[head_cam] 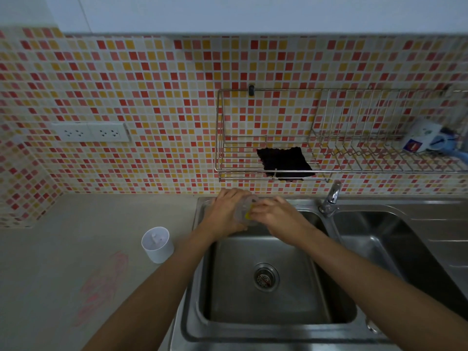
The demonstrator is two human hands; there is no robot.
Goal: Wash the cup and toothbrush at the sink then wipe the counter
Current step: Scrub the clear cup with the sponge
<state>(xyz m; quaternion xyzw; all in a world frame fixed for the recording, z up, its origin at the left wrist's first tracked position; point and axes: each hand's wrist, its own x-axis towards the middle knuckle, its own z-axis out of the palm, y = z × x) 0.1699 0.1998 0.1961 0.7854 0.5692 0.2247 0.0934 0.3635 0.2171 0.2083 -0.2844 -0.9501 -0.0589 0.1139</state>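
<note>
Mosaic tiles in red and orange are backing a pale bench (76, 249), and all the action is happening at the far edge of the left sink basin (266, 312). The left hand (225, 211) is wrapping its fingers round a clear cup (243, 207), tipping it sideways over the basin, most likely so drips are falling into the steel, not onto the bench. The right hand (276, 216) is pinching a yellow sponge (247, 214) and pressing it at the cup's mouth: a scrubbing hold, by the look of it. No water is showing at the tap (331, 196), which is standing at the back between the two basins.

Over on the bench, just beside the sink's left edge, a white tumbler (158, 245) is standing upright with something pale poking up inside. Toothbrush? Too small to tell.

A dark cloth (285, 162) is lying in the wire rack (220, 148) on the wall, and pink smears (101, 282) are marking the bench towards its front-left, so the wiping is waiting.
</note>
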